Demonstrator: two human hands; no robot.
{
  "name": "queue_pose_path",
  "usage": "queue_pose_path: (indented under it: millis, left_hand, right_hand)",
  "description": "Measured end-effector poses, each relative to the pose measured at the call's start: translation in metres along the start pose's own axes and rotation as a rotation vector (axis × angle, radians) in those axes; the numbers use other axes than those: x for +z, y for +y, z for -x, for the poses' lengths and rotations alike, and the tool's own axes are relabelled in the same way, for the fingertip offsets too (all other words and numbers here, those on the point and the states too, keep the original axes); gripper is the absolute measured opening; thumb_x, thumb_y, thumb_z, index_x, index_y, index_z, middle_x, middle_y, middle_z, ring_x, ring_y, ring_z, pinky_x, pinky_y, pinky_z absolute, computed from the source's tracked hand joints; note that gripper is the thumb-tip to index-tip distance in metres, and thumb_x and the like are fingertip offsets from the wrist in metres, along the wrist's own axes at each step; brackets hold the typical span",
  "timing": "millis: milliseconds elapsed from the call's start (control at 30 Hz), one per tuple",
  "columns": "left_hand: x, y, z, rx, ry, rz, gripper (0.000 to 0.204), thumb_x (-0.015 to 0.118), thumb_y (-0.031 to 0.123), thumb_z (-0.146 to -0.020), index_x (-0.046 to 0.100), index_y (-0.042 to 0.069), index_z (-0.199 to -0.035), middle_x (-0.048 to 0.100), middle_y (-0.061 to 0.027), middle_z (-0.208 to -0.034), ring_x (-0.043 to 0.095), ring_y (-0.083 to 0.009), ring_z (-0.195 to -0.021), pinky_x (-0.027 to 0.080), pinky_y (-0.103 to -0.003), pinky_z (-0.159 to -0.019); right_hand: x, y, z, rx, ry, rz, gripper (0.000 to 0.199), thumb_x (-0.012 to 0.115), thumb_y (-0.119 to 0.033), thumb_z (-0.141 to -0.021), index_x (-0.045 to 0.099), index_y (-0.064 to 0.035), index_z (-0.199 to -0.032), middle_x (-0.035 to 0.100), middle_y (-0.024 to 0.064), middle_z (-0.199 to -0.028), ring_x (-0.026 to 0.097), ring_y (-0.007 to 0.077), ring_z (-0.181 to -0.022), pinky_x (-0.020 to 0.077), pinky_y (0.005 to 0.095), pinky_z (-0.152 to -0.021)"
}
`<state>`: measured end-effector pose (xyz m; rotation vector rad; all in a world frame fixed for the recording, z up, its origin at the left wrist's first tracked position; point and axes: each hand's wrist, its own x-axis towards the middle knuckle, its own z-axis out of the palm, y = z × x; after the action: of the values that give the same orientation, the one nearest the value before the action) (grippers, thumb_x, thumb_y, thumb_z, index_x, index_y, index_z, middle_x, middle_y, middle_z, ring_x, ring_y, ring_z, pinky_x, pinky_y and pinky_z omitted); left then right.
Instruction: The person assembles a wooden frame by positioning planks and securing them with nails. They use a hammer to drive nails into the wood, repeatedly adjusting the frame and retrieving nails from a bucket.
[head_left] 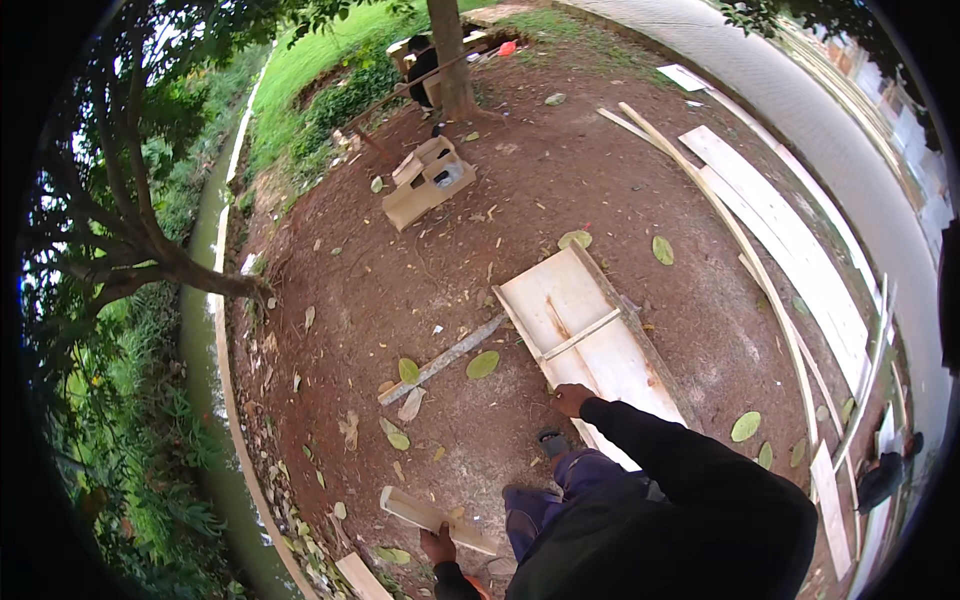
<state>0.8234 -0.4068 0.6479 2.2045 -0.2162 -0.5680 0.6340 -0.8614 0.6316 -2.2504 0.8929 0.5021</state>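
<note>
My left hand (437, 545) is low in the head view, its fingers closed on the near edge of a short, pale wooden board (412, 510). That board is beside my bent leg, just above the dirt. At my right front lies a long, shallow wooden panel (552, 290) with raised edge strips and a thin crossbar (582, 334). My right hand (573, 400) is closed at the panel's left edge, below the crossbar; its fingertips are partly hidden. My right sleeve and body cover the panel's near end.
A grey stick (445, 360) lies left of the panel. Farther off are a wooden box (425, 200) and a person (422, 70) by a tree trunk (456, 60). Long planks (780, 230) line the right side; another person (880, 483) is there. A water channel (205, 350) runs along the left.
</note>
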Motion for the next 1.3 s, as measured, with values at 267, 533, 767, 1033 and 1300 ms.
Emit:
queue_pose_path:
  millis: [267,533,767,1033,1300]
  left_hand:
    - [0.015,-0.008,-0.226,0.207,-0.631,-0.661,0.061,0.077,0.031,-0.078,0.057,-0.009,-0.12,0.062,-0.0267,-0.12,0.061,-0.042,-0.111,0.047,-0.049,-0.096]
    - [0.122,0.192,-0.455,0.521,-0.86,-0.89,0.063,0.077,0.032,-0.078,0.057,-0.01,-0.12,0.061,-0.0288,-0.12,0.06,-0.0432,-0.113,0.046,-0.049,-0.097]
    - [0.235,0.329,-0.553,0.781,-1.011,-1.114,0.065,0.077,0.033,-0.078,0.057,-0.012,-0.119,0.061,-0.0307,-0.12,0.058,-0.0442,-0.114,0.045,-0.048,-0.098]
    - [0.293,0.461,-0.684,0.954,-0.809,-1.462,0.067,0.077,0.035,-0.078,0.056,-0.013,-0.119,0.06,-0.0328,-0.121,0.057,-0.0454,-0.115,0.044,-0.047,-0.099]
    - [0.371,0.607,-0.544,1.138,-1.099,-0.822,0.037,0.072,0.017,-0.085,0.062,-0.007,-0.111,0.071,-0.0208,-0.1,0.068,-0.0349,-0.093,0.051,-0.042,-0.082]
  right_hand:
    - [0.022,0.125,0.046,0.84,0.313,-0.522,0.045,0.055,-0.036,-0.087,0.067,-0.0038,-0.116,0.066,0.0202,-0.118,0.064,0.038,-0.108,0.0519,0.0463,-0.093]
    - [0.138,0.011,0.117,1.496,0.587,-1.005,0.042,0.058,-0.035,-0.085,0.071,0.0014,-0.102,0.067,0.0265,-0.109,0.065,0.0385,-0.106,0.0521,0.0457,-0.092]
    - [0.272,-0.192,-0.03,1.409,0.343,-1.365,0.042,0.063,-0.038,-0.08,0.074,-0.0039,-0.102,0.072,0.0182,-0.104,0.067,0.0358,-0.103,0.0532,0.0445,-0.086]
    - [0.146,-0.217,-0.098,1.398,0.606,-1.636,0.042,0.063,-0.04,-0.08,0.075,-0.0026,-0.093,0.072,0.0199,-0.097,0.07,0.0352,-0.094,0.054,0.0434,-0.082]
    - [0.044,-0.017,-0.135,1.345,1.122,-1.444,0.045,0.062,-0.038,-0.087,0.067,-0.0027,-0.115,0.068,0.0217,-0.112,0.064,0.0376,-0.106,0.0491,0.0449,-0.093]
